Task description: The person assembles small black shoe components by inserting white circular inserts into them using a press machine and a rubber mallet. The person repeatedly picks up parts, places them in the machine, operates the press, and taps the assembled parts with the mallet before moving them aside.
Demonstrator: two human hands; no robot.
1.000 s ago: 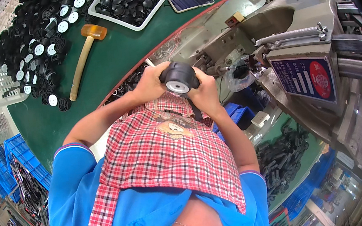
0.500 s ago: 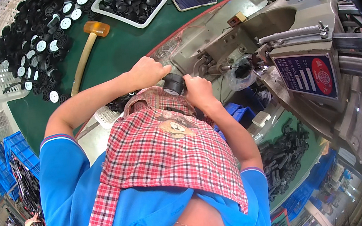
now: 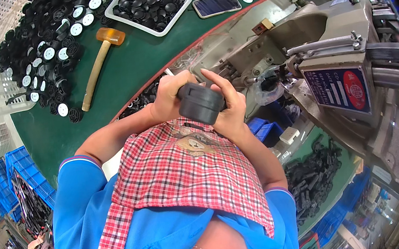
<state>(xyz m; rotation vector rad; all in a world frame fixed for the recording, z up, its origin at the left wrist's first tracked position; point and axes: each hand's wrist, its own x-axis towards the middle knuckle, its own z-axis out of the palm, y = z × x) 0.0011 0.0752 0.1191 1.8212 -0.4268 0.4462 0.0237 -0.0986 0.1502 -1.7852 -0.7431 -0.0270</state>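
In front of my apron I hold up a thick, rounded black caster wheel (image 3: 201, 106) with a slot along its upper left side. My left hand (image 3: 168, 98) is closed on its left end. The fingers of my right hand (image 3: 231, 105) are bent round its right side, with the index finger raised above it. A mallet (image 3: 96, 67) with an amber head and a wooden handle lies on the green table (image 3: 142, 56), beyond my left hand.
A white tray (image 3: 178, 18) holds black round caps. Left of it lies a heap of black parts with white discs (image 3: 49, 53). A phone (image 3: 217, 5) lies farther right. A large grey metal machine (image 3: 331, 56) stands close on my right, a blue bin (image 3: 267, 132) below it.
The caster wheel has come nearer and been turned, so its broad black side shows instead of a pale end. My left hand has moved down and right; my right index finger has lifted.
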